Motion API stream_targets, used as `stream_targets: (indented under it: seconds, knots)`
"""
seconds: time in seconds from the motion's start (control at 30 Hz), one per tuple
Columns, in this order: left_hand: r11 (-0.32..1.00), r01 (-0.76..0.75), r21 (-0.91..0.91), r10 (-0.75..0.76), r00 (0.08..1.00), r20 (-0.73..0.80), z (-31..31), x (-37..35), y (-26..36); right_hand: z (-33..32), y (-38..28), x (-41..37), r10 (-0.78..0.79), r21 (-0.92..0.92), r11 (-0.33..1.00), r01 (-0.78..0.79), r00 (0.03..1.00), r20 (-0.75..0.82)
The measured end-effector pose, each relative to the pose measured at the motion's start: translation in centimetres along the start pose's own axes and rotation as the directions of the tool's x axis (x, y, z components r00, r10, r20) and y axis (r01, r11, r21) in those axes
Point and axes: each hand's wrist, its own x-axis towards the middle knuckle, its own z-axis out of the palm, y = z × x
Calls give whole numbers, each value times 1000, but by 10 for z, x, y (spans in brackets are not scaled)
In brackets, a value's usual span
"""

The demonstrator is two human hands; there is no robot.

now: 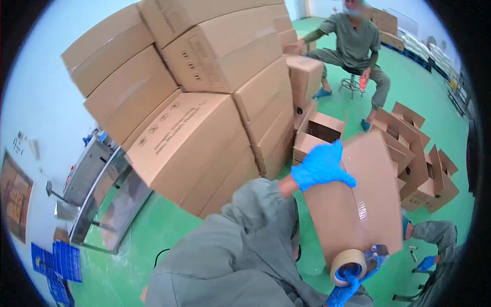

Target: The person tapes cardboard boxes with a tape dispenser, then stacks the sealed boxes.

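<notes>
A closed cardboard box (353, 204) stands in front of me, with a shiny strip of clear tape along its middle seam. My left hand (323, 166), in a blue glove, lies on the box's upper part with thumb and fingers spread. Near the box's lower edge, my right hand (343, 292), also gloved in blue, is wrapped round a tape dispenser (377, 254) that carries a large roll of tape (349, 267). The dispenser's head touches the box at its lower right corner.
Stacked closed boxes (204, 138) rise at the left. Open boxes (414, 153) stand on the green floor at the right. A seated person (353, 41) holds a red item at the back. Another person's legs (434, 240) show at lower right. A metal table (110, 199) stands left.
</notes>
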Motion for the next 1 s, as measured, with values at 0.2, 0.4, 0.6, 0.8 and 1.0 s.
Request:
stream_targets:
  seconds: [0.2, 0.4, 0.6, 0.8, 1.0]
  knots:
    - [991, -125, 47, 123, 712, -691, -160, -155, 77, 1, -37, 14, -162, 89, 986, 144, 956, 245]
    - [981, -93, 171, 164, -70, -984, -199, -262, 78, 50, -48, -7, -243, 4, 969, 247, 950, 195]
    - [986, -6, 165, 149, -399, -905, -207, -300, 58, 39, -37, -10, -70, -13, 997, 75, 967, 246]
    - [956, 293, -35, 92, -410, -907, -211, -297, -24, 34, -35, -10, -125, 4, 992, 128, 961, 247]
    - [926, 361, -111, -13, -265, -964, -237, -274, -61, 45, -39, -23, -116, 35, 993, 112, 979, 169]
